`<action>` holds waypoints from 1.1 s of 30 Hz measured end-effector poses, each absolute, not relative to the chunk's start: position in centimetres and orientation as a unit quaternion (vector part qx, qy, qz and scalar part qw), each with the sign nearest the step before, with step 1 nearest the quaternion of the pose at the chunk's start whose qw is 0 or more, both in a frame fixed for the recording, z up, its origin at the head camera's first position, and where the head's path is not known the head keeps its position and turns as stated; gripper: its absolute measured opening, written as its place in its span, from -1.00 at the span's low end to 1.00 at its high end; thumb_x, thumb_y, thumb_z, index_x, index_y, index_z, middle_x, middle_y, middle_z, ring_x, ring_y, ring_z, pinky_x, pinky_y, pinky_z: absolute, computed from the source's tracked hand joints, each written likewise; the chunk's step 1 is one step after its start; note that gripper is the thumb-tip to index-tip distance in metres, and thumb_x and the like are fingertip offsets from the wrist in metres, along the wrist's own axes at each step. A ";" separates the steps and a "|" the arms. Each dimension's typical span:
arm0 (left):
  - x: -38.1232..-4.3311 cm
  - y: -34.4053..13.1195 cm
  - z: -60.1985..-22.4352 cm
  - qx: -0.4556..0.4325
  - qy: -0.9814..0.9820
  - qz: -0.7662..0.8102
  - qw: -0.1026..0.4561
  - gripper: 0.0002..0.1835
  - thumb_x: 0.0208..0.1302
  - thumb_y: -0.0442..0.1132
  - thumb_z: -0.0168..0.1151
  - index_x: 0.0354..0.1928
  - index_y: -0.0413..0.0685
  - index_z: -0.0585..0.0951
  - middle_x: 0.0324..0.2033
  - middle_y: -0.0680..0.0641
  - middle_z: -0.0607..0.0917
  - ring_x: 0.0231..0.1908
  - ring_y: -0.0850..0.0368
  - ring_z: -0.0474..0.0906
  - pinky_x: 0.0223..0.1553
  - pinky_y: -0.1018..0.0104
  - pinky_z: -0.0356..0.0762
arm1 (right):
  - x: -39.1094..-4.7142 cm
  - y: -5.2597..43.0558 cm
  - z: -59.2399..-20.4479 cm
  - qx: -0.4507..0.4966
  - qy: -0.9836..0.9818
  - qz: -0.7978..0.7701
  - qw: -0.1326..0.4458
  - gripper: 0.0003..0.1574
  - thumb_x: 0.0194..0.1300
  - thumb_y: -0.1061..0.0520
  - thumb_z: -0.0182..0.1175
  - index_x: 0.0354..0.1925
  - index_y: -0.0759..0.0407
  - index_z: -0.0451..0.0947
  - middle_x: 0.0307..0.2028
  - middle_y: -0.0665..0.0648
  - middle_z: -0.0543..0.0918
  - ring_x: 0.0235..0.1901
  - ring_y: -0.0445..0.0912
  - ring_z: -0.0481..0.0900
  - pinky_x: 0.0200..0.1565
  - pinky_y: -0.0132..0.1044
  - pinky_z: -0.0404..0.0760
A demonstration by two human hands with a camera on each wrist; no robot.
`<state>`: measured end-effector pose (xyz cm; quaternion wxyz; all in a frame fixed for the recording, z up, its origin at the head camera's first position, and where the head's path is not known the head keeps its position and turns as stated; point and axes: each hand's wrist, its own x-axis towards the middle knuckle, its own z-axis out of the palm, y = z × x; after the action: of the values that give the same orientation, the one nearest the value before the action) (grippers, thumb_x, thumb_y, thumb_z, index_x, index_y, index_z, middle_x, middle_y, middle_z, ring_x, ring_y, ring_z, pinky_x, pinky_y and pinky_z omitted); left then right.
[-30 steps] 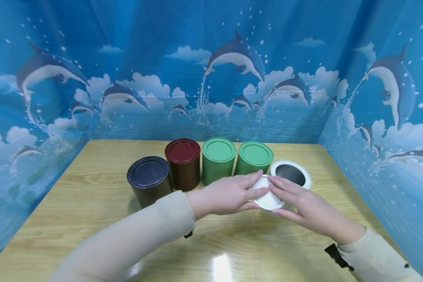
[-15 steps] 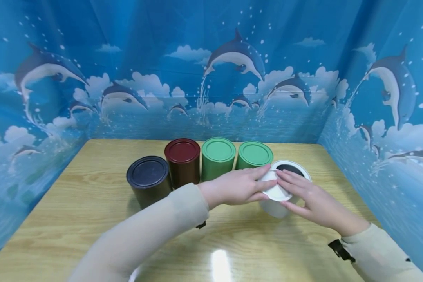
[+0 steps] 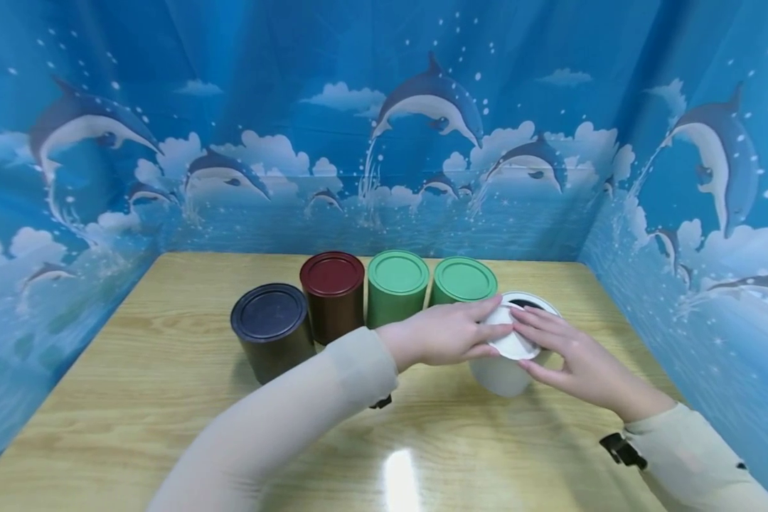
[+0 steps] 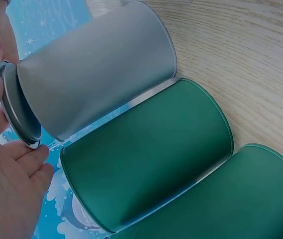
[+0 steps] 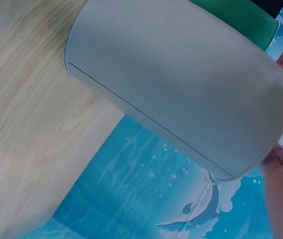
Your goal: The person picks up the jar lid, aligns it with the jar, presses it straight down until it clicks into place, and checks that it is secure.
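A round white lid (image 3: 510, 346) is tilted over the mouth of a white tin (image 3: 502, 377), part of whose dark opening shows behind it. My left hand (image 3: 451, 334) holds the lid from its left side. My right hand (image 3: 569, 363) holds it from the right, fingers across the top and thumb at the near edge. In the left wrist view the lid (image 4: 14, 107) stands slightly askew at the rim of the tin (image 4: 99, 72), with a gap along one side. The right wrist view shows mostly the tin's wall (image 5: 181, 84); the lid is largely hidden there.
Left of the white tin stand two green lidded tins (image 3: 464, 279) (image 3: 398, 274), a dark red lidded tin (image 3: 331, 275) and a black lidded tin (image 3: 270, 313). All are on a wooden table (image 3: 166, 384). A blue dolphin-print curtain (image 3: 262, 107) surrounds the table's back and sides.
Both hands have carried the lid to the right and away from me, from in front of the white tin to over its mouth. The other tins stay where they were.
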<state>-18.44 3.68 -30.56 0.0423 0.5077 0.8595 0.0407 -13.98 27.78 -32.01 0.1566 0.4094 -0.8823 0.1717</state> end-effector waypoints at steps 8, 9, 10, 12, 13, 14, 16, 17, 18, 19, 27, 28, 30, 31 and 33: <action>-18.1 4.0 -30.5 0.497 0.867 0.039 0.003 -0.44 0.42 0.13 -0.24 0.42 0.26 0.13 0.43 -0.16 -0.08 0.36 0.04 0.06 0.24 0.28 0.22 | -14.2 28.0 -32.1 0.389 -0.891 0.167 0.164 -0.22 0.09 0.10 0.37 0.26 0.17 0.38 0.25 0.15 0.39 0.26 0.12 0.26 0.28 -0.41 0.09; -18.0 4.1 -30.4 0.494 0.869 0.038 -0.005 -0.45 0.42 0.13 -0.23 0.41 0.25 0.16 0.43 -0.16 -0.05 0.35 0.04 0.08 0.23 0.28 0.25 | -14.2 28.0 -32.1 0.386 -0.892 0.165 0.165 -0.24 0.09 0.10 0.37 0.25 0.17 0.39 0.25 0.15 0.39 0.26 0.13 0.26 0.28 -0.36 0.13; -18.0 4.2 -30.4 0.491 0.870 0.037 -0.013 -0.45 0.42 0.12 -0.21 0.40 0.24 0.19 0.42 -0.16 -0.03 0.34 0.04 0.11 0.21 0.28 0.28 | -14.2 28.1 -32.2 0.384 -0.893 0.164 0.165 -0.25 0.09 0.10 0.37 0.25 0.18 0.39 0.24 0.16 0.40 0.26 0.14 0.26 0.28 -0.30 0.17; -17.9 4.4 -30.5 0.487 0.872 0.033 -0.028 -0.47 0.42 0.12 -0.19 0.39 0.24 0.24 0.42 -0.16 0.01 0.32 0.04 0.15 0.17 0.29 0.33 | -14.3 28.2 -32.2 0.377 -0.897 0.164 0.164 -0.26 0.10 0.10 0.36 0.25 0.17 0.40 0.24 0.16 0.40 0.25 0.15 0.27 0.26 -0.20 0.23; -17.9 4.5 -30.5 0.483 0.874 0.034 -0.034 -0.48 0.42 0.11 -0.18 0.38 0.24 0.26 0.41 -0.16 0.03 0.31 0.04 0.18 0.15 0.30 0.36 | -14.3 28.3 -32.2 0.373 -0.898 0.165 0.162 -0.26 0.10 0.10 0.36 0.25 0.17 0.40 0.24 0.17 0.41 0.25 0.15 0.27 0.24 -0.15 0.27; -17.8 4.7 -30.5 0.480 0.876 0.035 -0.041 -0.49 0.42 0.11 -0.17 0.37 0.25 0.28 0.40 -0.17 0.05 0.30 0.05 0.21 0.12 0.31 0.39 | -14.3 28.3 -32.1 0.370 -0.900 0.167 0.160 -0.26 0.10 0.11 0.36 0.25 0.16 0.40 0.24 0.17 0.41 0.25 0.15 0.27 0.22 -0.09 0.30; -17.8 4.9 -30.5 0.475 0.877 0.035 -0.053 -0.51 0.42 0.10 -0.15 0.34 0.25 0.32 0.39 -0.17 0.10 0.26 0.06 0.28 0.06 0.33 0.45 | -14.4 28.5 -32.1 0.364 -0.902 0.176 0.153 -0.26 0.10 0.12 0.36 0.25 0.15 0.40 0.24 0.17 0.40 0.25 0.14 0.27 0.19 -0.07 0.33; -17.8 5.0 -30.5 0.473 0.878 0.036 -0.059 -0.52 0.42 0.09 -0.15 0.33 0.26 0.34 0.38 -0.18 0.12 0.24 0.06 0.31 0.03 0.35 0.47 | -14.4 28.5 -32.1 0.362 -0.902 0.181 0.150 -0.26 0.10 0.13 0.36 0.26 0.13 0.39 0.24 0.16 0.40 0.26 0.13 0.26 0.20 -0.10 0.33; -17.7 5.0 -30.5 0.471 0.879 0.036 -0.063 -0.52 0.42 0.10 -0.15 0.32 0.27 0.36 0.38 -0.18 0.14 0.22 0.07 0.34 0.00 0.36 0.48 | -14.4 28.6 -32.1 0.362 -0.901 0.187 0.149 -0.26 0.09 0.15 0.37 0.25 0.13 0.40 0.24 0.16 0.40 0.26 0.12 0.26 0.22 -0.18 0.31; -17.7 5.1 -30.5 0.469 0.880 0.038 -0.067 -0.53 0.42 0.09 -0.15 0.31 0.27 0.38 0.37 -0.18 0.16 0.21 0.07 0.36 -0.02 0.37 0.50 | -14.5 28.7 -32.1 0.362 -0.900 0.193 0.148 -0.26 0.08 0.16 0.37 0.25 0.13 0.41 0.24 0.16 0.40 0.27 0.11 0.25 0.23 -0.26 0.28; -17.8 5.7 -30.6 0.458 0.885 0.047 -0.072 -0.57 0.42 0.07 -0.12 0.26 0.29 0.44 0.34 -0.16 0.23 0.18 0.09 0.39 -0.07 0.38 0.52 | -14.9 29.1 -32.4 0.368 -0.889 0.219 0.164 -0.29 0.01 0.24 0.41 0.18 0.16 0.48 0.22 0.16 0.42 0.28 -0.03 0.25 0.15 -0.66 0.06; -17.8 5.7 -30.6 0.456 0.886 0.048 -0.072 -0.58 0.42 0.07 -0.12 0.26 0.29 0.44 0.34 -0.16 0.23 0.18 0.10 0.40 -0.07 0.38 0.53 | -14.9 29.2 -32.5 0.365 -0.890 0.218 0.163 -0.29 0.01 0.23 0.40 0.18 0.16 0.48 0.22 0.16 0.42 0.27 -0.02 0.26 0.15 -0.66 0.06; -17.8 5.9 -30.6 0.451 0.888 0.049 -0.072 -0.58 0.42 0.07 -0.10 0.25 0.30 0.45 0.33 -0.16 0.25 0.16 0.10 0.41 -0.08 0.38 0.53 | -14.9 29.2 -32.5 0.358 -0.894 0.216 0.159 -0.31 0.03 0.21 0.40 0.18 0.15 0.48 0.23 0.14 0.42 0.26 0.02 0.27 0.16 -0.65 0.06; -17.8 6.0 -30.6 0.449 0.889 0.049 -0.071 -0.59 0.41 0.07 -0.10 0.25 0.30 0.46 0.33 -0.16 0.25 0.16 0.10 0.41 -0.08 0.38 0.53 | -14.9 29.3 -32.5 0.355 -0.896 0.216 0.157 -0.31 0.04 0.21 0.39 0.18 0.15 0.48 0.23 0.14 0.42 0.26 0.05 0.27 0.16 -0.65 0.06; -17.8 6.2 -30.5 0.445 0.892 0.049 -0.070 -0.59 0.41 0.06 -0.09 0.24 0.30 0.47 0.32 -0.16 0.27 0.16 0.10 0.42 -0.09 0.37 0.54 | -14.9 29.4 -32.5 0.347 -0.900 0.216 0.151 -0.33 0.06 0.20 0.38 0.18 0.14 0.48 0.24 0.12 0.41 0.25 0.09 0.27 0.17 -0.62 0.07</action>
<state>-17.84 6.20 -30.49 -0.0703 0.4447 0.8916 0.0493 -14.90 29.37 -32.50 0.1508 0.3466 -0.9002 0.2161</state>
